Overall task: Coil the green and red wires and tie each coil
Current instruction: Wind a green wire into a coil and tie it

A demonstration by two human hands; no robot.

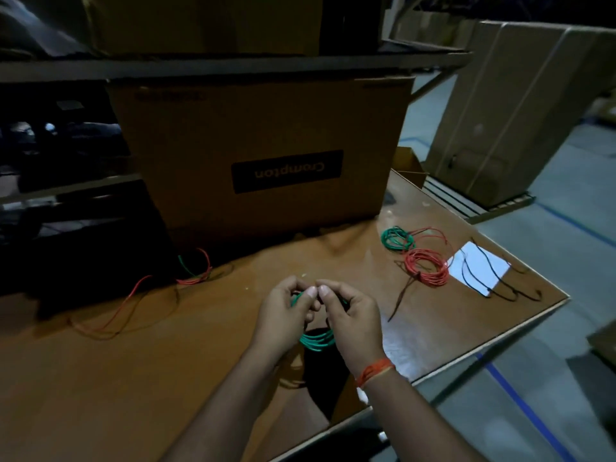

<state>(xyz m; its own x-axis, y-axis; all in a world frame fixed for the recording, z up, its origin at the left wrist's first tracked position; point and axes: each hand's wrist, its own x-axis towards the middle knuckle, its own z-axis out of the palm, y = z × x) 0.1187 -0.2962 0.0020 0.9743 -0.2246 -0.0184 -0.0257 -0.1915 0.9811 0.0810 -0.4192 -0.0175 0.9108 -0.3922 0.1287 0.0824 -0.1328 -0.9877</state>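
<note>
From the head camera I see my left hand (283,313) and right hand (350,320) close together, thumbs nearly touching, both curled round the green coil (316,340), whose loops hang between the palms above the table (133,378); up and right of my right hand lie a second green coil (396,240) and a red coil (428,268), touching; loose red wire (133,291) trails left of my left hand, near the cardboard box (260,155).
</note>
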